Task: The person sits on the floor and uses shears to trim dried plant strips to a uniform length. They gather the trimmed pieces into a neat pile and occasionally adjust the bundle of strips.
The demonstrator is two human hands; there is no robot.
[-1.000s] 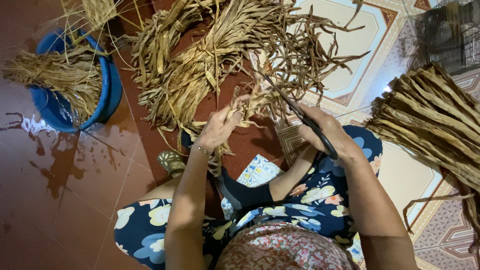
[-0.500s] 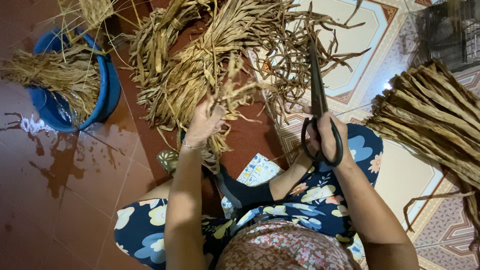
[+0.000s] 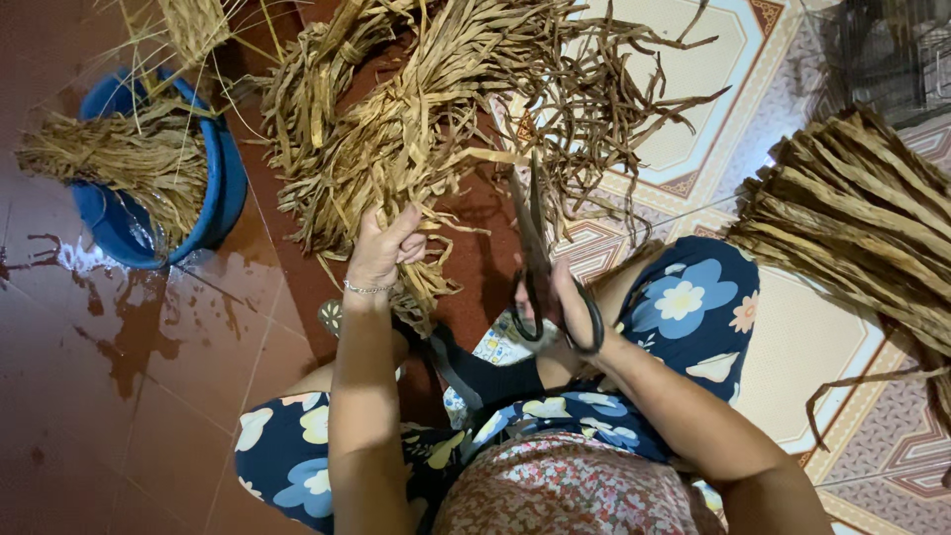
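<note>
My left hand (image 3: pixel 384 250) grips a bunch of dried, straw-coloured leaf strips (image 3: pixel 421 129) that spread in a big heap on the floor ahead of me. My right hand (image 3: pixel 565 302) holds large black scissors (image 3: pixel 535 248) by the handles, blades pointing up and away toward the heap, nearly closed. A silver bracelet sits on my left wrist. I sit on the floor with my knees in floral dark-blue trousers below both hands.
A blue plastic basin (image 3: pixel 213 203) with soaked fibres stands at the left on wet red tiles (image 3: pixel 129 337). A thick bundle of dried strips (image 3: pixel 862 228) lies at the right on patterned floor tiles (image 3: pixel 812 347). A dark cage-like object (image 3: pixel 892 50) is at the top right.
My right hand has swung the scissors from pointing left across the strips to pointing upright, and drawn leftward. My left hand dropped lower, still clutching strips.
</note>
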